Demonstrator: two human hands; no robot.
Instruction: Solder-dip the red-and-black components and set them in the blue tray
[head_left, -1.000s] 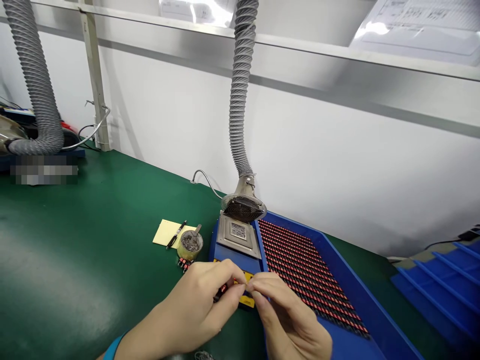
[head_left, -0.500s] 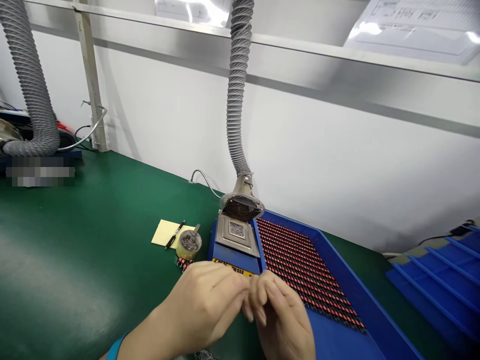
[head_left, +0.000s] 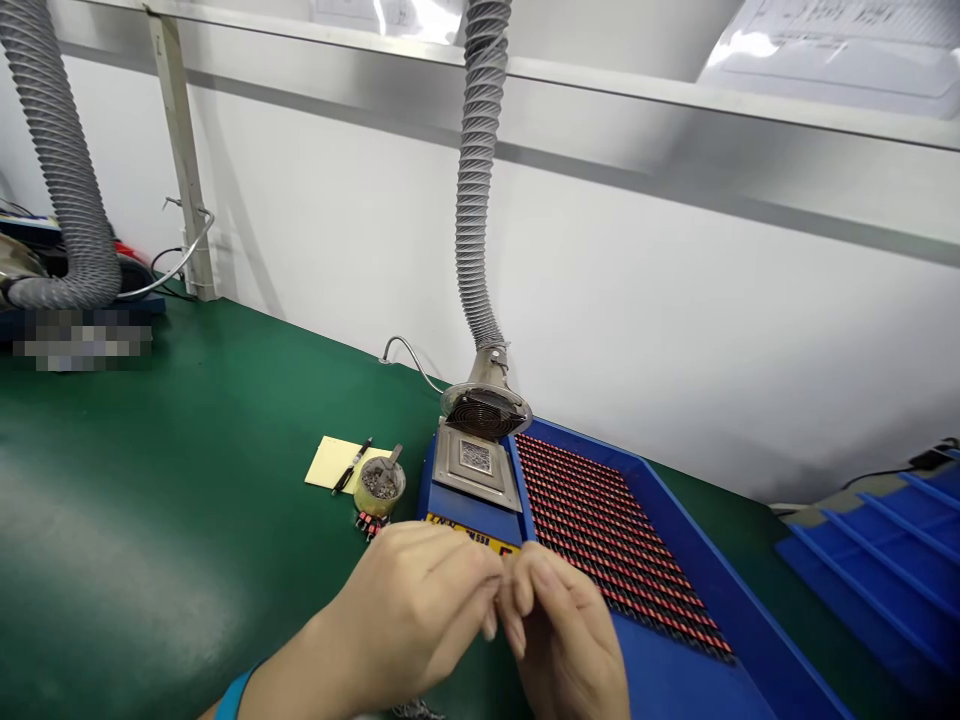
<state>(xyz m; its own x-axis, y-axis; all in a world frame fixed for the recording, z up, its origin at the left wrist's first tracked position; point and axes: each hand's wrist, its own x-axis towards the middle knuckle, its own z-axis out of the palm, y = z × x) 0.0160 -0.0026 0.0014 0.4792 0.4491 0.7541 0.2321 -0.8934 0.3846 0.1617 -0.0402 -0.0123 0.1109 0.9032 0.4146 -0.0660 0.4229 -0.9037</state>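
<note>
My left hand [head_left: 420,610] and my right hand [head_left: 566,630] meet fingertip to fingertip in front of the blue solder pot [head_left: 480,500]. Both are closed in a pinch, and whatever lies between the fingers is hidden or too small to name. Behind them, the pot's metal top plate holds a square of silvery solder [head_left: 475,457]. To the right, a blue tray [head_left: 675,690] carries many rows of small red and black parts [head_left: 615,530]. Below my left hand, a little tangle of thin grey wire [head_left: 416,709] shows at the bottom edge.
A round tub [head_left: 379,487] of grey bits with a scoop stands left of the pot, near several loose red-black parts [head_left: 369,524]. A pen [head_left: 351,468] lies on a yellow notepad [head_left: 324,465]. An exhaust hose [head_left: 474,200] hangs over the pot. Blue ribbed trays [head_left: 885,570] sit far right.
The hands stay pinched together at nearly the same place, with only slight finger movement. The camera view has shifted a little.
</note>
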